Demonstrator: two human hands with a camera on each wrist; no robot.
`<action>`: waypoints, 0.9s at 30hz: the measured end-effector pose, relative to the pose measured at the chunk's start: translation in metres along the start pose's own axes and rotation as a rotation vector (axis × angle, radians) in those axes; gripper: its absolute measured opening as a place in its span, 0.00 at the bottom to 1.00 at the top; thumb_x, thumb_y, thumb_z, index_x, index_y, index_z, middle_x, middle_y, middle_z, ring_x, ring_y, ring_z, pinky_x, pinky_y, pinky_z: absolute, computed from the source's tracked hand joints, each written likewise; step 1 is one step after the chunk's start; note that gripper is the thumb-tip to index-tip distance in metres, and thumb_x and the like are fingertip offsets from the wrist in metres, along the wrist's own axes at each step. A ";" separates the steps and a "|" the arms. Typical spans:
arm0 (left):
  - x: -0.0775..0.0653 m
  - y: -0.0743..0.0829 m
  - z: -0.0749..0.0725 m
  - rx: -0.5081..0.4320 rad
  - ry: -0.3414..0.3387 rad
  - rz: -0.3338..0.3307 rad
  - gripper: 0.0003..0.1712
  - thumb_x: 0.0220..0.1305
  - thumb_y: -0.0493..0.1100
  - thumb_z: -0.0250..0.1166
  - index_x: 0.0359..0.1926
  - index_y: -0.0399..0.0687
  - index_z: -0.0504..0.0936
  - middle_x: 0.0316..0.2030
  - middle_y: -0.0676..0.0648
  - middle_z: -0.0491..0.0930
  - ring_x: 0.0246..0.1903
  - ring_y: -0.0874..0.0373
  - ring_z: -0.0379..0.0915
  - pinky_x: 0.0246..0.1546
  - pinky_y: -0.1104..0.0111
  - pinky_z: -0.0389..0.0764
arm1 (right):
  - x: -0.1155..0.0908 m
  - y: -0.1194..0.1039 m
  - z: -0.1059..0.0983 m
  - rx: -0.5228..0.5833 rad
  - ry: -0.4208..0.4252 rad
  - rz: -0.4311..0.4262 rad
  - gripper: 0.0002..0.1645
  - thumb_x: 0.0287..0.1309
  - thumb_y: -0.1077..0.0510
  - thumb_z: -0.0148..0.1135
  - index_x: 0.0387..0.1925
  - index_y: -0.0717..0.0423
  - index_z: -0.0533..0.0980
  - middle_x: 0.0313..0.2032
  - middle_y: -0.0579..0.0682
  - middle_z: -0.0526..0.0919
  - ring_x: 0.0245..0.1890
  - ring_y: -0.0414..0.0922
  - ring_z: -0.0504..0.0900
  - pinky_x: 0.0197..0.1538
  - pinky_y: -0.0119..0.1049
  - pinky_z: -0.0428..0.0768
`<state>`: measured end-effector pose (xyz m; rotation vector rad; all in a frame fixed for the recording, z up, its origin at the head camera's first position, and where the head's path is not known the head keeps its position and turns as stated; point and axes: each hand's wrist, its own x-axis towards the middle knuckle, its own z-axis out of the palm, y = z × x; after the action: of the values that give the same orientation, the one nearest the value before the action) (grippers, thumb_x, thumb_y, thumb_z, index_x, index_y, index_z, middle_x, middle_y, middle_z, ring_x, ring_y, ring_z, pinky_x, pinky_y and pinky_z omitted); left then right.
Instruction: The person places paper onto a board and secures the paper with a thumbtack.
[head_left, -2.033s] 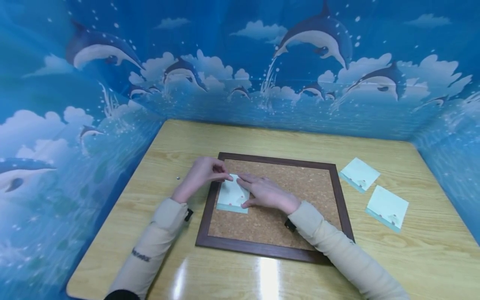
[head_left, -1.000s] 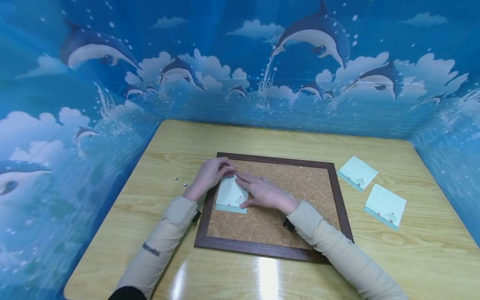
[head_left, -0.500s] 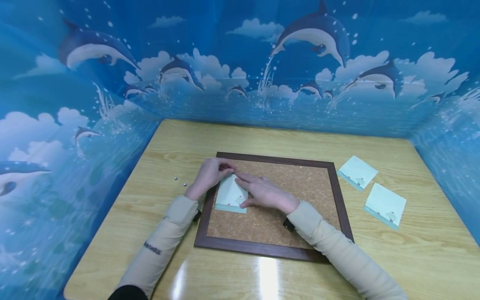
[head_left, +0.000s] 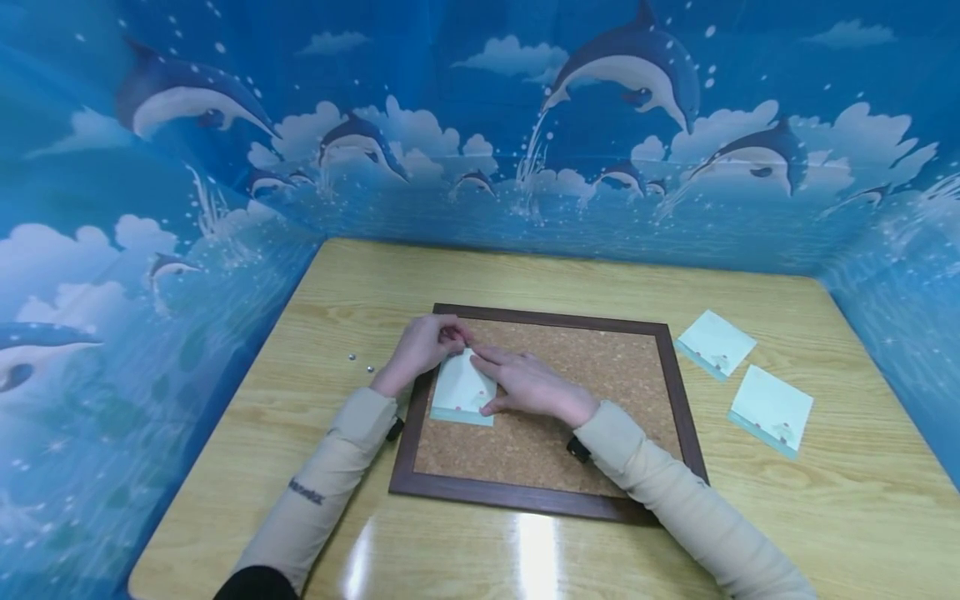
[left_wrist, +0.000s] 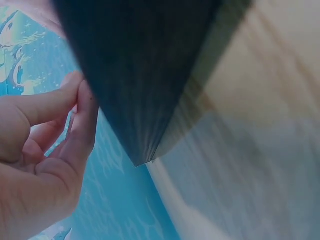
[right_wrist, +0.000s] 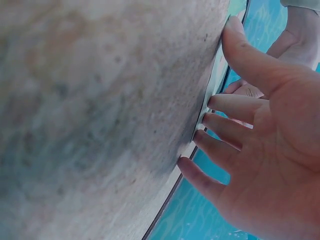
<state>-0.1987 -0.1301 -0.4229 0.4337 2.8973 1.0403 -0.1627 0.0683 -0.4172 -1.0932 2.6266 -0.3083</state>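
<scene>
A pale mint note sheet lies on the upper left part of a framed corkboard. My left hand is at the note's top edge, thumb against fingertips. It pinches what seems to be a thumbtack, almost wholly hidden by the fingers. In the left wrist view the fingertips meet beside the dark frame. My right hand presses the note's right side against the cork. In the right wrist view its fingers are spread and nearly straight, touching the paper and board.
Two small silver tacks lie on the wooden table left of the board. On the right are two more mint sheets, one farther back and one nearer. A dolphin-print backdrop stands behind and beside the table.
Over two seconds my left hand has moved slightly right and up to the note's top edge, uncovering a second tack on the table. The right hand and note keep their place.
</scene>
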 end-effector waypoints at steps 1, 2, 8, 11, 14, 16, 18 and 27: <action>0.000 0.000 0.000 -0.009 -0.006 0.002 0.07 0.55 0.37 0.66 0.37 0.48 0.83 0.31 0.52 0.82 0.29 0.61 0.77 0.34 0.69 0.77 | 0.000 0.000 0.000 0.001 -0.004 0.005 0.51 0.48 0.37 0.62 0.68 0.52 0.54 0.70 0.49 0.49 0.68 0.49 0.55 0.62 0.58 0.60; 0.001 0.000 -0.001 -0.018 -0.015 0.001 0.07 0.55 0.38 0.66 0.37 0.47 0.83 0.31 0.52 0.82 0.29 0.61 0.77 0.34 0.69 0.77 | 0.001 0.000 0.000 0.002 -0.008 0.010 0.52 0.47 0.37 0.62 0.68 0.52 0.53 0.71 0.49 0.49 0.68 0.48 0.55 0.62 0.59 0.60; 0.004 0.004 -0.003 -0.103 -0.126 -0.048 0.08 0.57 0.38 0.65 0.38 0.43 0.79 0.32 0.48 0.82 0.30 0.59 0.80 0.32 0.70 0.80 | 0.001 -0.001 0.001 -0.003 0.012 0.004 0.52 0.44 0.36 0.63 0.67 0.51 0.56 0.71 0.51 0.48 0.45 0.45 0.78 0.51 0.45 0.75; 0.009 0.004 -0.003 -0.145 -0.174 -0.083 0.07 0.57 0.36 0.65 0.38 0.42 0.78 0.31 0.47 0.82 0.29 0.58 0.80 0.30 0.70 0.81 | 0.001 -0.002 0.001 -0.002 0.032 -0.003 0.50 0.43 0.37 0.64 0.66 0.49 0.58 0.70 0.53 0.49 0.24 0.39 0.74 0.38 0.36 0.77; 0.012 0.006 -0.003 -0.186 -0.213 -0.113 0.07 0.57 0.35 0.64 0.37 0.41 0.77 0.30 0.46 0.82 0.28 0.56 0.80 0.29 0.68 0.82 | 0.000 -0.002 0.000 0.001 0.052 -0.023 0.48 0.44 0.39 0.65 0.65 0.49 0.60 0.70 0.55 0.50 0.22 0.41 0.74 0.34 0.34 0.76; 0.014 0.007 -0.003 -0.202 -0.233 -0.127 0.06 0.56 0.34 0.64 0.37 0.41 0.78 0.29 0.45 0.82 0.27 0.55 0.80 0.29 0.67 0.82 | 0.000 -0.003 0.000 0.004 0.075 -0.043 0.47 0.43 0.40 0.66 0.65 0.49 0.62 0.70 0.56 0.51 0.32 0.45 0.80 0.38 0.36 0.78; 0.016 0.008 -0.003 -0.196 -0.254 -0.132 0.06 0.57 0.34 0.64 0.36 0.41 0.78 0.29 0.45 0.82 0.26 0.55 0.80 0.28 0.67 0.82 | -0.001 -0.002 0.001 0.007 0.090 -0.056 0.46 0.43 0.40 0.66 0.64 0.50 0.62 0.69 0.57 0.51 0.39 0.50 0.81 0.41 0.39 0.79; 0.028 0.016 -0.005 -0.069 -0.325 -0.168 0.03 0.56 0.32 0.63 0.29 0.43 0.81 0.25 0.46 0.81 0.23 0.56 0.79 0.26 0.69 0.79 | 0.000 -0.001 0.002 0.008 0.105 -0.066 0.47 0.43 0.40 0.66 0.64 0.50 0.62 0.69 0.57 0.51 0.46 0.52 0.79 0.46 0.43 0.79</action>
<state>-0.2220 -0.1137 -0.4077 0.3152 2.5536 0.9414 -0.1615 0.0672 -0.4185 -1.1938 2.6820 -0.4000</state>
